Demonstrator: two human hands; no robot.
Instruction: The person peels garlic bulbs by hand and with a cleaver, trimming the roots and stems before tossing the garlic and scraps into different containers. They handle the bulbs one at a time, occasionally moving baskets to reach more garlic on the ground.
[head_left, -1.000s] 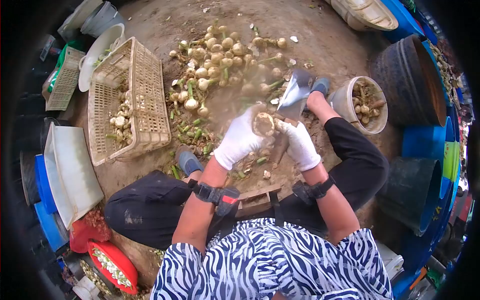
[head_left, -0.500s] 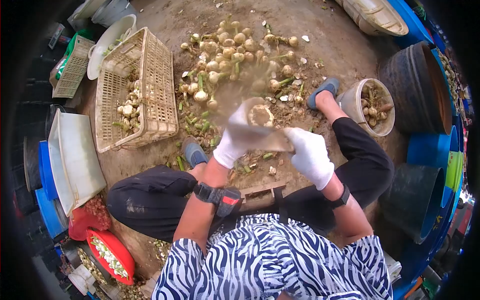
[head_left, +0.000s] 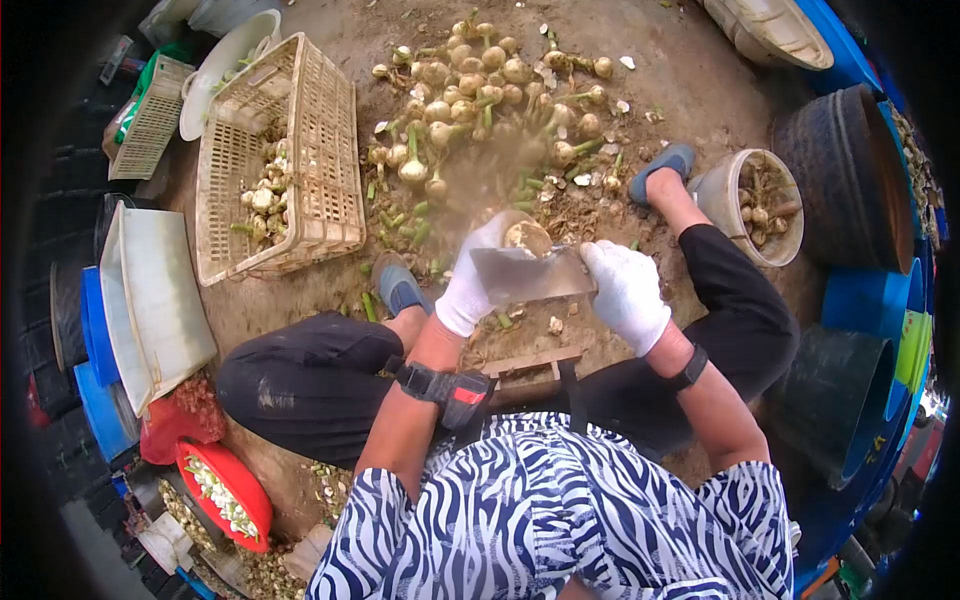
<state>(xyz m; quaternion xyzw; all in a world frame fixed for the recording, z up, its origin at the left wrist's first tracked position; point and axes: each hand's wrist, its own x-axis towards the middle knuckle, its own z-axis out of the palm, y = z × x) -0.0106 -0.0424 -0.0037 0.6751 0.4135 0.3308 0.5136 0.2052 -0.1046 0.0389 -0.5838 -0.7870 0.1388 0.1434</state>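
Note:
My left hand (head_left: pixel 472 275), in a white glove, is closed around a pale round bulb (head_left: pixel 527 238) with a brownish face. My right hand (head_left: pixel 628 292), also gloved, is closed on the handle end of a wide-bladed cleaver (head_left: pixel 535 280); the handle itself is hidden by the glove. The blade lies just below the bulb and overlaps its lower edge in view; whether it touches cannot be made out. Beyond my hands a heap of similar bulbs (head_left: pixel 465 85) lies on the dirt floor, with cut green stem pieces (head_left: pixel 408 225) beside it.
At left, a slatted plastic crate (head_left: pixel 330 165) lies tilted with bulbs inside. A white bucket (head_left: pixel 722 190) holding bulbs stands near my right foot. A red basin (head_left: pixel 250 490) of white pieces is at lower left. Dark tubs (head_left: pixel 845 170) line the right side.
The bulb has turned so its face is seen more from the side, and the cleaver blade now shows broader. The view has shifted slightly; both hands keep their hold.

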